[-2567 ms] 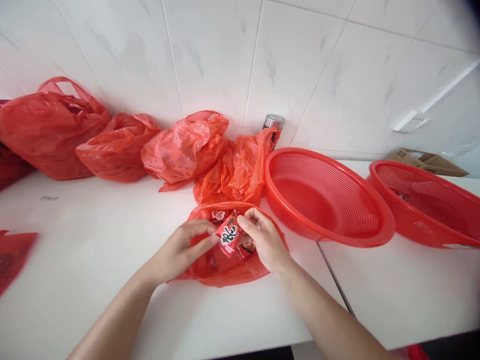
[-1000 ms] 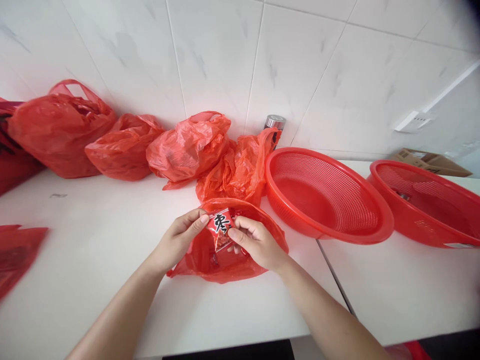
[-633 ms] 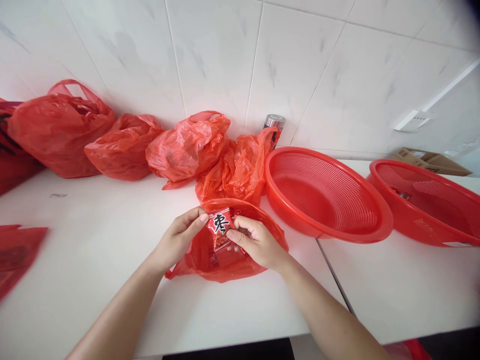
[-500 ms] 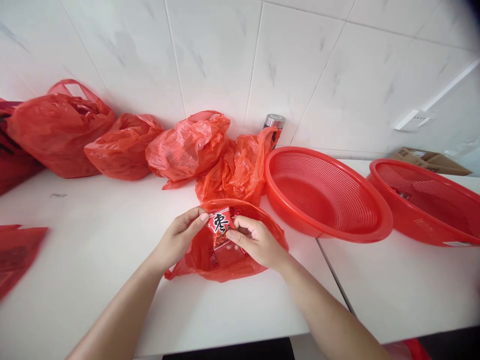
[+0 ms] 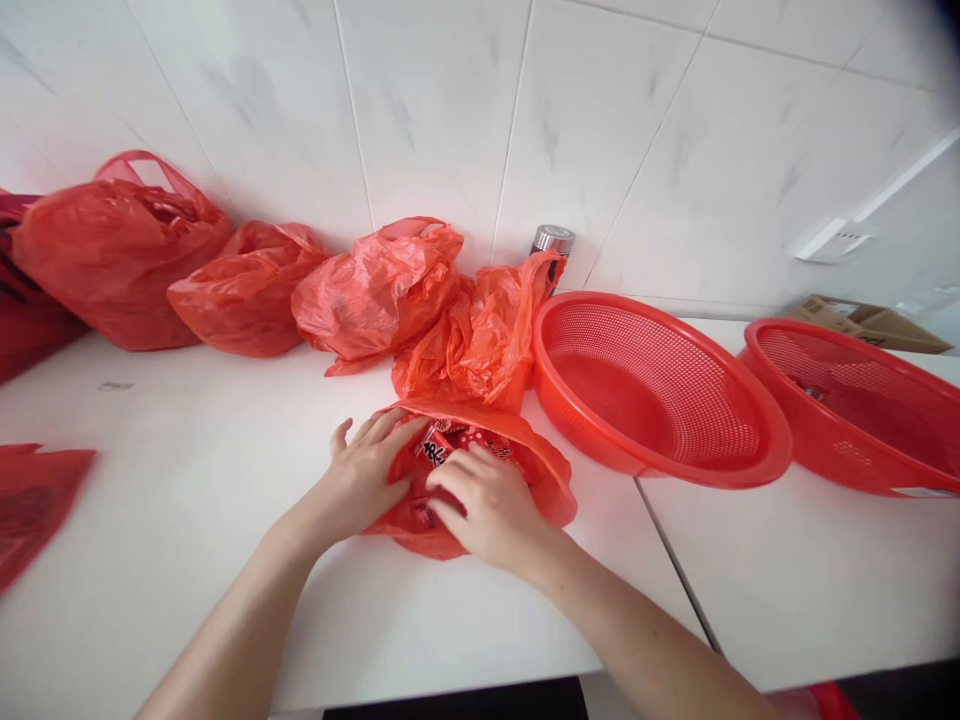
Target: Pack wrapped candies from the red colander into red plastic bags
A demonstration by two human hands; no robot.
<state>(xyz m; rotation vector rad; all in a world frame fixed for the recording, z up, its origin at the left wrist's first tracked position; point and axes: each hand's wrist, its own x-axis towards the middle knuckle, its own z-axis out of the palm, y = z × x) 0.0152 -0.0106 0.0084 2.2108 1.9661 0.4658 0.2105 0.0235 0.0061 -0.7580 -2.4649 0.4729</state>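
An open red plastic bag (image 5: 551,475) lies on the white table in front of me, its mouth facing up. Inside it are several small red snack packets, one of them a packet (image 5: 433,449) with a large black character on its front. My left hand (image 5: 360,480) rests at the bag's left edge, fingers spread and thumb apart. Over the bag's mouth, my right hand (image 5: 491,510) reaches down among the packets with its fingers bent and apart. I see nothing held in either hand. The right fingertips are partly hidden.
Several full red plastic bags (image 5: 375,290) line the tiled wall. To the right stand a red plastic basket (image 5: 660,390) and a second red basket (image 5: 862,440). Behind are a flask (image 5: 553,240) and a cardboard box (image 5: 874,323). Another red bag (image 5: 37,500) lies at left.
The packet with the black character, held between both hands before, now lies in the bag. My left hand has opened onto the bag's edge; the right has let go and moved down slightly.
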